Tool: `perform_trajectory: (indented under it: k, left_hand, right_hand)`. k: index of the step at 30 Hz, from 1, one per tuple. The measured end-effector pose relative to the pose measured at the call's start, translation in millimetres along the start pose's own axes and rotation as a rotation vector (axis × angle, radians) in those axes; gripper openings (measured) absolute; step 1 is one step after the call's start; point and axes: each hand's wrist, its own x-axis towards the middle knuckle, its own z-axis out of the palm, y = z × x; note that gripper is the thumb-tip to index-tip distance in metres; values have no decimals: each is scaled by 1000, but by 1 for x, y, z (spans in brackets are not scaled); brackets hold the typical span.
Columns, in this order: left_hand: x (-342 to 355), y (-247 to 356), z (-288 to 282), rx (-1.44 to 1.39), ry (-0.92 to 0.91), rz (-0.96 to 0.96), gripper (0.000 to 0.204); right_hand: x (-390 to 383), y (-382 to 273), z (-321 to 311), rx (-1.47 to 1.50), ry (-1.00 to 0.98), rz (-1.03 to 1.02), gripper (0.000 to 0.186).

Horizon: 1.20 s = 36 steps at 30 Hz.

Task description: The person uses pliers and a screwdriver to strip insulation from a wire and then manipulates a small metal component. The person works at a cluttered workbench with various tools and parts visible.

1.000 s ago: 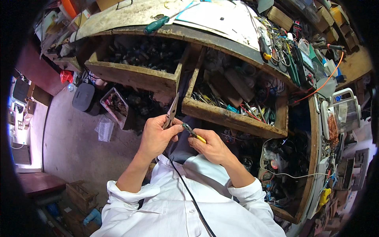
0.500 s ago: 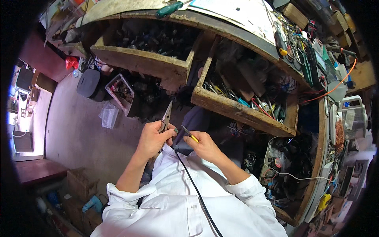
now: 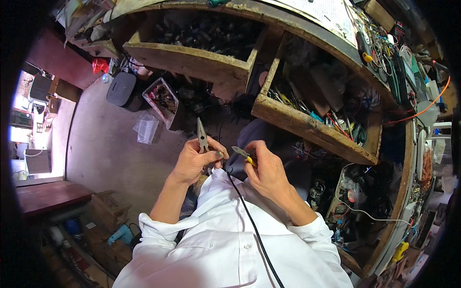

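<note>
Long-nose pliers (image 3: 202, 134) stand nose-up in my left hand (image 3: 187, 164), whose fingers are closed around them. Its thumb and fingertips also come together beside a small dark greenish spot (image 3: 219, 155), too small to make out. My right hand (image 3: 268, 169) grips small cutting pliers (image 3: 239, 151) with yellow handles, their jaws pointing toward my left fingertips without touching them. A black cord (image 3: 247, 216) runs down over my white shirt (image 3: 216, 254) from a small loop just under the hands.
Ahead is a wooden bench with an open drawer (image 3: 192, 55) of dark parts and another drawer (image 3: 307, 122) full of hand tools. Cables and parts fill a compartment (image 3: 370, 192) at right. A box of scraps (image 3: 163, 103) and a black bin (image 3: 121, 90) stand on the floor.
The cutting pliers have turned so their jaws point up and left, and my right hand has risen slightly. The view has shifted, so the bench appears further right.
</note>
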Motion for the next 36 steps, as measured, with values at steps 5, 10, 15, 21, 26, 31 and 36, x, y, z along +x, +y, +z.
perform_trajectory:
  k: [5, 10, 15, 21, 26, 31, 36]
  left_hand:
    - [4, -1, 2, -76, -26, 18, 5]
    - [2, 7, 11, 80, 124, -1, 9]
    - [-3, 11, 28, 482, 327, 121, 8]
    - [-6, 11, 44, 1140, 384, 703, 15]
    - [-6, 2, 45, 1291, 341, 1024, 30]
    - [-6, 3, 48, 1357, 304, 1086, 33]
    - [-5, 2, 49, 1376, 298, 1142, 29]
  right_hand:
    - [-4, -3, -3, -90, 120, -122, 23]
    - [-6, -2, -5, -83, 155, -150, 20]
    - [-4, -3, -4, 74, 132, -137, 21]
    - [-6, -8, 3, 110, 74, -111, 25]
    - [-9, -5, 10, 345, -6, -21, 28]
    - [-14, -3, 13, 528, -57, 24, 31]
    - [-17, 8, 22, 744, -116, 84, 25]
